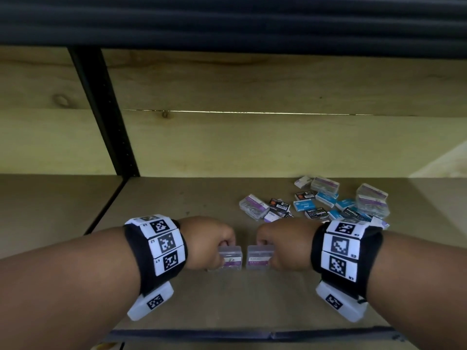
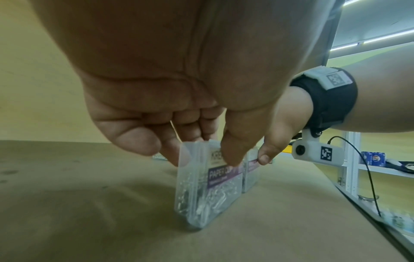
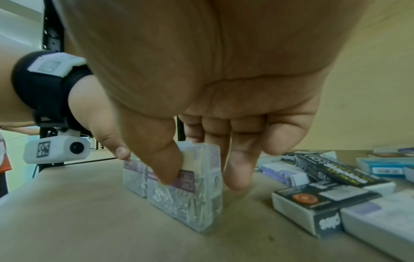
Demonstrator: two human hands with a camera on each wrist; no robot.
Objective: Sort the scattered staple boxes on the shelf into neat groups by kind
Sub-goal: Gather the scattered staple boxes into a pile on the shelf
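The shelf board [image 1: 177, 198] was dull tan, with a dark metal front edge [image 1: 252, 334] at 6 o'clock. Behind it ran a pale wooden back wall [image 1: 252, 142] with knots and a bright slit between planks. A black upright post [image 1: 103, 109] stood at 10 o'clock. Overhead, at 12 o'clock, hung a dark ribbed underside [image 1: 227, 18]. In the left wrist view, strip lights [image 2: 385, 37] glowed at 2 o'clock, and white shelving [image 2: 351, 168] stood at 3 o'clock.

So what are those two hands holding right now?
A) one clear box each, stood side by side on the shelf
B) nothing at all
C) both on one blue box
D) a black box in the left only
A: the left hand pinches one clear box and the right hand another, both on the shelf.
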